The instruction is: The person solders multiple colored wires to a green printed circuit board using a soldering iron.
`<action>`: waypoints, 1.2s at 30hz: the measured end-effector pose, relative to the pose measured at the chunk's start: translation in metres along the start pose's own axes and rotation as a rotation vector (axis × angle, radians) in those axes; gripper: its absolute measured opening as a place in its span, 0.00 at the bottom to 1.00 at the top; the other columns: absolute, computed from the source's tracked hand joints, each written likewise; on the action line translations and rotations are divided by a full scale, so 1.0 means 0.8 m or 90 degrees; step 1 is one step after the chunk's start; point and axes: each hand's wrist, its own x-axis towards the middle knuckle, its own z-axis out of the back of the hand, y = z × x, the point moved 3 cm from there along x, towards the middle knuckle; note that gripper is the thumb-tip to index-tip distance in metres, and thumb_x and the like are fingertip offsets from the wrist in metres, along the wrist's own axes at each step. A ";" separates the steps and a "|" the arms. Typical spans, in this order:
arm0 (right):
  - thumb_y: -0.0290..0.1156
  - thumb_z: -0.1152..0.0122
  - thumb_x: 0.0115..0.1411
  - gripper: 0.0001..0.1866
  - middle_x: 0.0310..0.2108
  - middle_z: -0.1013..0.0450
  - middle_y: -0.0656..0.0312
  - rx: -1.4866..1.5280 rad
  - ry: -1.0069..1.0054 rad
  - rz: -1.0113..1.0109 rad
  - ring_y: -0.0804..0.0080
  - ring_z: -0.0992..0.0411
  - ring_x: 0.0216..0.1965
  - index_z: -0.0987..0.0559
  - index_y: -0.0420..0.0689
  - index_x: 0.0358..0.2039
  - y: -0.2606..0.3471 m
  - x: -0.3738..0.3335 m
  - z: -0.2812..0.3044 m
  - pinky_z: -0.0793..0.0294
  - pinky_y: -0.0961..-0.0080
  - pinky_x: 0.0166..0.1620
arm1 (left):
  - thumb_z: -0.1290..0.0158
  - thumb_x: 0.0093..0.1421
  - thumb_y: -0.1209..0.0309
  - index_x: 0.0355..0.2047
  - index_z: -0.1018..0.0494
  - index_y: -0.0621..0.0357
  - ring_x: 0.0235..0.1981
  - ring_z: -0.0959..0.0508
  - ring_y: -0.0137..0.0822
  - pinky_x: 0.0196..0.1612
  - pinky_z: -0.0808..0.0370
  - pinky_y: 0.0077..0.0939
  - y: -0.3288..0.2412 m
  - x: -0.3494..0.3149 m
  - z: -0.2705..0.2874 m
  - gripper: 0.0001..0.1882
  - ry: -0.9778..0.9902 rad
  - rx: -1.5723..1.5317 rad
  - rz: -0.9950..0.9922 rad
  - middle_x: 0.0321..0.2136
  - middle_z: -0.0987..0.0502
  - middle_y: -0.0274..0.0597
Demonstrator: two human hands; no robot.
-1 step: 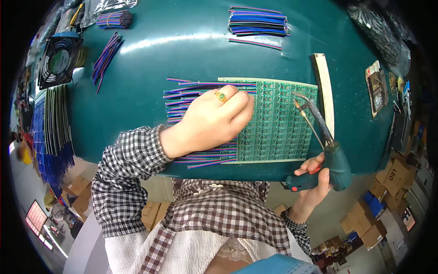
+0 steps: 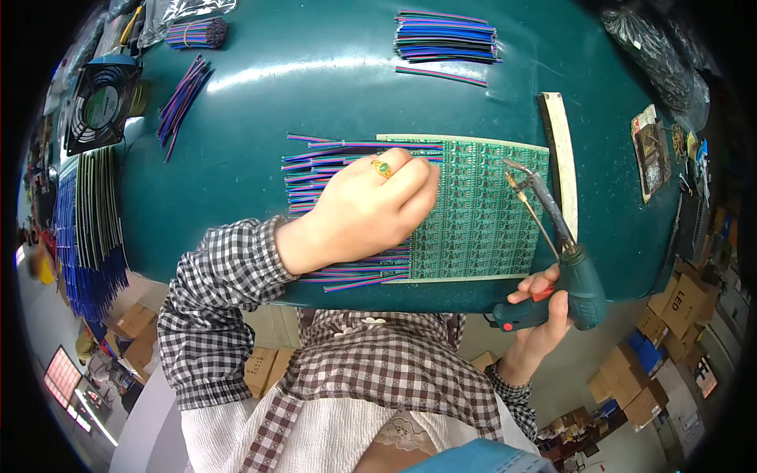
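Observation:
A green panel of small circuit boards [image 2: 489,213] lies in front of me, with multicoloured wires [image 2: 315,180] in a row along its left side. My left hand [image 2: 374,205], wearing a ring, is closed over the panel's left edge. Its fingertips are turned down and hidden, so what they pinch does not show. In my right hand [image 2: 544,315] is a dark green soldering gun [image 2: 583,292], gripped by its handle. Its metal tip and thin feed tube [image 2: 530,206] hang above the right part of the panel.
A cream-and-black strip [image 2: 561,165] stands right of the panel. Wire bundles [image 2: 445,39] lie at the back, with more wires [image 2: 183,106] on the left. A black fan [image 2: 102,106] sits far left, above hanging wires [image 2: 91,229]. Plastic bags [image 2: 658,63] lie back right.
The soldering gun in my right hand has shifted very slightly to the left. My left hand stays in the same place on the panel's edge.

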 end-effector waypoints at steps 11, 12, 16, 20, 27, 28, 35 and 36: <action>0.36 0.42 0.61 0.23 0.36 0.27 0.50 -0.055 -0.008 -0.004 0.56 0.22 0.36 0.30 0.28 0.48 0.004 -0.010 -0.014 0.15 0.70 0.29 | 0.45 0.47 0.75 0.41 0.25 0.69 0.33 0.24 0.36 0.33 0.24 0.26 -0.005 0.002 -0.006 0.19 0.012 -0.011 0.018 0.35 0.27 0.43; 0.36 0.42 0.61 0.23 0.36 0.27 0.50 -0.055 -0.011 -0.005 0.56 0.22 0.36 0.30 0.28 0.48 0.003 -0.010 -0.011 0.15 0.70 0.29 | 0.45 0.47 0.76 0.41 0.25 0.70 0.34 0.24 0.37 0.33 0.24 0.26 -0.005 0.005 -0.008 0.19 0.016 -0.017 0.023 0.35 0.27 0.44; 0.36 0.41 0.61 0.21 0.36 0.27 0.49 -0.067 -0.001 -0.013 0.56 0.23 0.37 0.28 0.28 0.45 0.003 -0.012 -0.018 0.15 0.69 0.30 | 0.45 0.47 0.76 0.41 0.25 0.70 0.34 0.24 0.37 0.34 0.24 0.26 -0.002 -0.001 -0.007 0.19 -0.015 -0.031 0.034 0.35 0.27 0.44; 0.35 0.40 0.60 0.20 0.35 0.27 0.49 -0.085 -0.002 -0.021 0.57 0.23 0.37 0.26 0.28 0.43 0.004 -0.014 -0.024 0.15 0.69 0.32 | 0.45 0.47 0.76 0.41 0.25 0.71 0.33 0.24 0.36 0.34 0.24 0.25 -0.002 -0.001 -0.007 0.18 -0.014 -0.027 0.038 0.35 0.27 0.44; 0.33 0.41 0.60 0.19 0.35 0.27 0.50 -0.090 0.021 -0.015 0.59 0.23 0.36 0.26 0.28 0.42 0.002 -0.016 -0.026 0.15 0.68 0.34 | 0.44 0.47 0.76 0.40 0.24 0.70 0.32 0.24 0.35 0.32 0.24 0.24 -0.002 -0.002 -0.007 0.18 -0.021 -0.023 0.033 0.34 0.27 0.43; 0.32 0.41 0.60 0.18 0.35 0.27 0.50 -0.093 0.030 -0.016 0.59 0.23 0.37 0.26 0.29 0.41 0.002 -0.018 -0.026 0.15 0.67 0.35 | 0.44 0.47 0.76 0.39 0.24 0.70 0.32 0.24 0.35 0.32 0.24 0.24 -0.002 -0.002 -0.008 0.18 -0.025 -0.019 0.030 0.34 0.27 0.42; 0.31 0.44 0.62 0.19 0.34 0.28 0.51 -0.164 0.081 0.014 0.63 0.24 0.34 0.30 0.28 0.48 -0.003 -0.022 -0.032 0.16 0.68 0.34 | 0.44 0.47 0.76 0.39 0.24 0.69 0.32 0.24 0.34 0.31 0.25 0.24 -0.003 -0.001 -0.010 0.17 -0.009 -0.019 0.042 0.34 0.27 0.41; 0.31 0.44 0.62 0.19 0.34 0.28 0.51 -0.165 0.081 0.014 0.63 0.24 0.34 0.30 0.28 0.48 -0.003 -0.021 -0.032 0.16 0.68 0.34 | 0.44 0.47 0.76 0.39 0.24 0.68 0.31 0.24 0.34 0.31 0.25 0.23 -0.002 -0.001 -0.010 0.16 -0.015 -0.022 0.039 0.33 0.27 0.41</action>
